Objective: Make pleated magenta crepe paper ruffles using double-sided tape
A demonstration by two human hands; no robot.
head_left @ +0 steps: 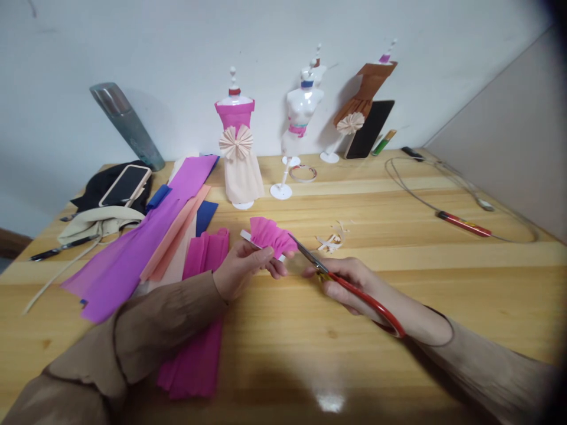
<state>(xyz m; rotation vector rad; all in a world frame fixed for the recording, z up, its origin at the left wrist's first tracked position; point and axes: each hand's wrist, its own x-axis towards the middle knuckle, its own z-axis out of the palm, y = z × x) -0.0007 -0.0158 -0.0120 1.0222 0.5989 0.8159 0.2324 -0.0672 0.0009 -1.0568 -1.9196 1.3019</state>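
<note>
Pinched in my left hand (243,262) is a gathered strip of pink crepe paper (270,233), with a narrow white strip along its lower edge. My right hand (358,283) grips a pair of scissors (367,304) with red handles. The blade tips meet the right end of the pink paper; whether the blades are apart is hard to make out. Under my left forearm lies a larger folded piece of pink crepe paper (195,360). Small cream paper scraps (332,239) lie on the table just beyond the scissors.
Along the wall stand a mini mannequin in a pink and cream dress (241,171), a bare white mannequin (303,106) and one in brown (367,88). Purple paper (146,242), a phone (126,186) and a spray bottle (128,127) are left; a red-handled cable tool (463,224) is right.
</note>
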